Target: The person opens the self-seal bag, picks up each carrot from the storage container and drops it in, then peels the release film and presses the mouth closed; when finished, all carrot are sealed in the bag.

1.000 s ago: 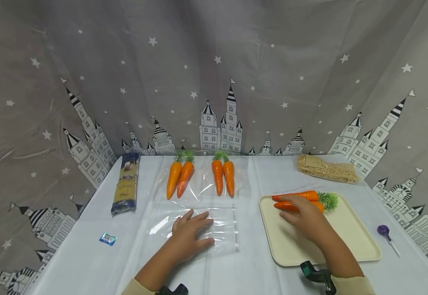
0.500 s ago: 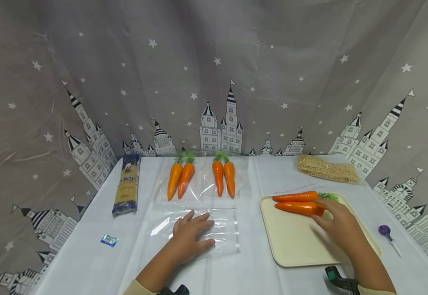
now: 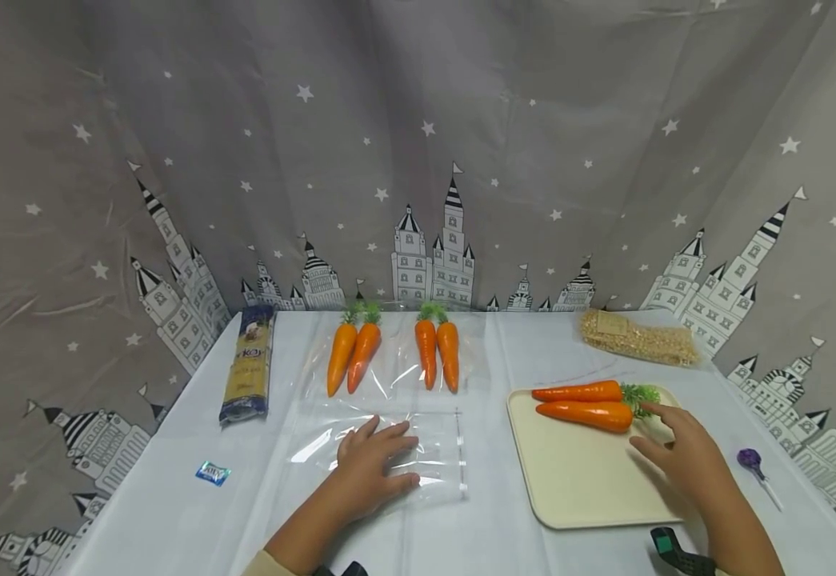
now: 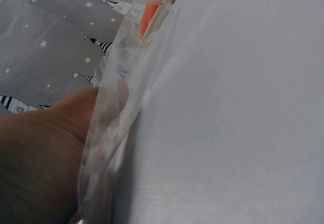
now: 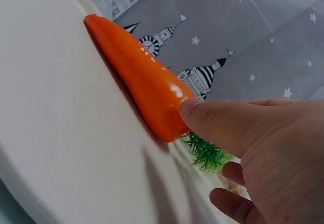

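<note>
While left hand (image 3: 367, 464) stays, right hand (image 3: 680, 456) released carrot (image 3: 585, 414).

pasta pack (image 3: 247, 364) label unreadable, blue sachet (image 3: 212, 472) print too small

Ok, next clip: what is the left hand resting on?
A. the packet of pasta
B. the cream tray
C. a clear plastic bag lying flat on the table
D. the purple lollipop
C: the left hand lies flat with spread fingers on the clear plastic bag, while the right hand is over the cream tray, a finger touching a carrot.
</note>
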Available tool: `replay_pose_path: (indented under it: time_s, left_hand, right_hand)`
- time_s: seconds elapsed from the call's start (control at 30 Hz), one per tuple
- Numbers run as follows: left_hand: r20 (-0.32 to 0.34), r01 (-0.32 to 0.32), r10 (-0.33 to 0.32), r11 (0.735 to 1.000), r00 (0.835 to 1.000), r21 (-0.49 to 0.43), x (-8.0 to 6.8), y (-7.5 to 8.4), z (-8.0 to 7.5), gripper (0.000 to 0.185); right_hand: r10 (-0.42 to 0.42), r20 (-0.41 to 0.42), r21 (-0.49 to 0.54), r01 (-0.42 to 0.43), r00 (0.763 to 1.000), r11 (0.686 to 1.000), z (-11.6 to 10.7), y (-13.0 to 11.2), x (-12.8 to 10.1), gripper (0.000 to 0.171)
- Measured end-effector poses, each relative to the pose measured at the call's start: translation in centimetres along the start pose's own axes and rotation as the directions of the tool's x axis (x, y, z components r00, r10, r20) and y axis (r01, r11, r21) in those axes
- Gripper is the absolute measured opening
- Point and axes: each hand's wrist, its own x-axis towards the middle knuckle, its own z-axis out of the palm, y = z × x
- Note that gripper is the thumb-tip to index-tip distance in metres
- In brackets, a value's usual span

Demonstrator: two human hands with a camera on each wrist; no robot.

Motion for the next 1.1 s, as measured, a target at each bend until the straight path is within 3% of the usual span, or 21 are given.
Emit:
replay_pose_path:
  time_s: [0.17,0.47,0.87,1.1]
  left_hand:
    - [-0.003,0.002,-0.002,1.000,1.000,0.000,-0.1,-0.2,0.2,0.055]
    - [-0.006,-0.007,0.007,1.000,1.000,0.007,-0.2,-0.3,0.4,0.053]
    - [-0.020,-0.027,0.027,0.999,0.999,0.020,-0.2,-0.1,0.2,0.051]
    - [-0.008,-0.018,0.018,1.000,1.000,0.015,-0.1,0.0,0.1,0.053]
  right_hand:
    - [0.022,0.042,0.042,-0.023,0.999,0.999,0.9,0.5,0.3,0.074]
    - [-0.048,-0.002,0.053,0.048,0.999,0.997,1.7,0.2,0.5,0.069]
    - [0.001,0.048,0.056,-0.004,0.999,0.998,2.6,0.3,1.1,0.082]
    - [0.018,0.018,0.057,-0.018,1.000,0.998,2.9,0.3,1.3,0.072]
